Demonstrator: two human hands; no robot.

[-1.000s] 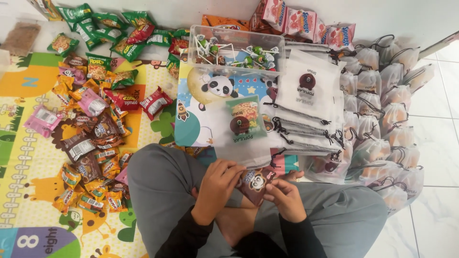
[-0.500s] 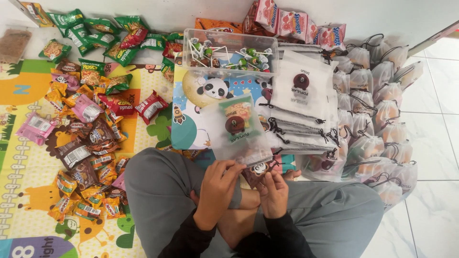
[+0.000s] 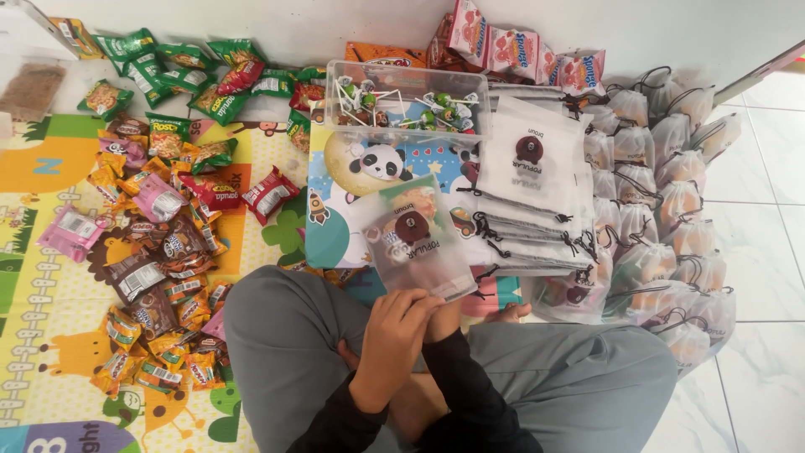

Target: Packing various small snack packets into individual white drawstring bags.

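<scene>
Left hand (image 3: pixel 401 323): closed on the near, open edge of a translucent drawstring pouch (image 3: pixel 417 239), fingers curled over the rim above the crossed legs in grey trousers (image 3: pixel 285 335). Right hand (image 3: pixel 443 317): mostly hidden behind the left hand and a black sleeve, pushed into the mouth of the same pouch; grip cannot be told. Pouch: held tilted away from both hands, dark round emblem on its face, snack packets showing through the fabric. Just beyond the pouch: illustrated board with a panda (image 3: pixel 369 180), lying flat. Farther out from the hands: clear plastic box of lollipops (image 3: pixel 407 101), with pink-and-white snack packs (image 3: pixel 503 46) against the wall behind it. Ahead and to the right of the right hand: stack of flat empty pouches (image 3: pixel 532 180), black cords trailing off the near edge. Well right of that stack: heap of filled, tied pouches (image 3: pixel 662 210) on white floor tile. Left of the left hand: loose spread of snack packets (image 3: pixel 168 226), green, red, pink, brown and orange, on a colourful play mat (image 3: pixel 42 335), nearest packets just beside the left knee
</scene>
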